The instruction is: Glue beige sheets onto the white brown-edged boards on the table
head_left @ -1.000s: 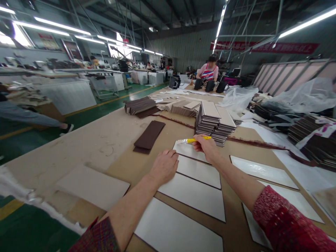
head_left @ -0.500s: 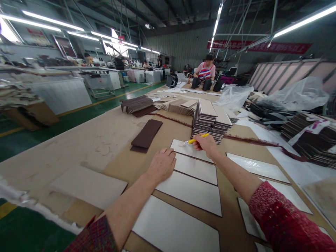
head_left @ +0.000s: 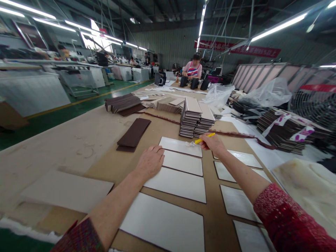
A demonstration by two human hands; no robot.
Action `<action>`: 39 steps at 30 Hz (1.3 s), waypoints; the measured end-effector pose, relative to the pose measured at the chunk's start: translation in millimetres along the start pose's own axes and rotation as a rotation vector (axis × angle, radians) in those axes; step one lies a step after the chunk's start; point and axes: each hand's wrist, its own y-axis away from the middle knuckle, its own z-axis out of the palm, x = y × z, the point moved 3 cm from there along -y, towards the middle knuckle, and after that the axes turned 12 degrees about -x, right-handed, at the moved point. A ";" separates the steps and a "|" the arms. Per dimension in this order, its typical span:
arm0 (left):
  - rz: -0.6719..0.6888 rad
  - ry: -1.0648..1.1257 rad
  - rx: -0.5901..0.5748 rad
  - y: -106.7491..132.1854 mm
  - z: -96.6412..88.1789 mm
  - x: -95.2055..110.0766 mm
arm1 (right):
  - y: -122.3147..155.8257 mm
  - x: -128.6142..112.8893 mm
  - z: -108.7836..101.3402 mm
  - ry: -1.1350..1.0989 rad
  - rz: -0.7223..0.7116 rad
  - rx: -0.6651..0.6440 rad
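Observation:
My left hand [head_left: 150, 161] lies flat with its fingers stretched out, at the left ends of the white rectangular panels. In my right hand [head_left: 213, 143] is a paintbrush with a yellow handle [head_left: 205, 138]. Its pale bristles touch the right part of the farthest white panel [head_left: 174, 144]. Closer to me, more panels are laid in a column: a second panel [head_left: 183, 162], a third panel [head_left: 178, 183] and a larger near panel [head_left: 165, 222]. Right of these, under my right forearm, runs another column of glossy panels [head_left: 236, 200].
Beyond the panels stand tall stacks of boards [head_left: 191, 117]. Dark brown strips [head_left: 133, 134] lie at left, near a pale sheet [head_left: 68, 189]. A bundled dark stack [head_left: 282, 131] and plastic bags [head_left: 270, 92] are at right. Across the table a person [head_left: 193, 68] works by black bags.
The brush has moved rightward along the farthest panel, from its left part to its right part. My left hand stays at the panels' left ends. The camera has turned slightly right.

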 end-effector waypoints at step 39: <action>-0.028 0.030 0.013 0.5 -2.4 -3.7 | -5.2 -26.0 103.1 -0.096 -0.052 -0.176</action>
